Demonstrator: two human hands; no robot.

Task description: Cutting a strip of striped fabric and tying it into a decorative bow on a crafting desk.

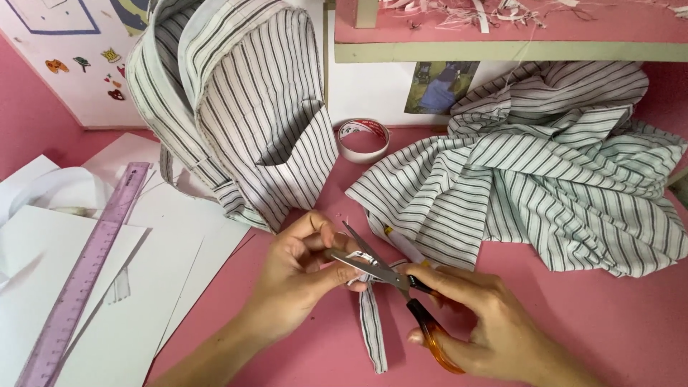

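My left hand [297, 269] pinched the striped strip [371, 315], fingers clamped on its top. My right hand [473, 326] gripped orange-handled scissors [390, 276], blades apart at the strip. Beyond the scissors lay a red-and-white tape roll [363, 139].

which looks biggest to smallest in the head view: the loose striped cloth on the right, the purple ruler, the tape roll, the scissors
1. Striped cloth, by far the largest.
2. Purple ruler, long but narrow.
3. Scissors, partly hidden by the right hand.
4. Tape roll; it sits farther from the camera, so its place after the scissors is unsure.

Bright, even light; soft shadows.
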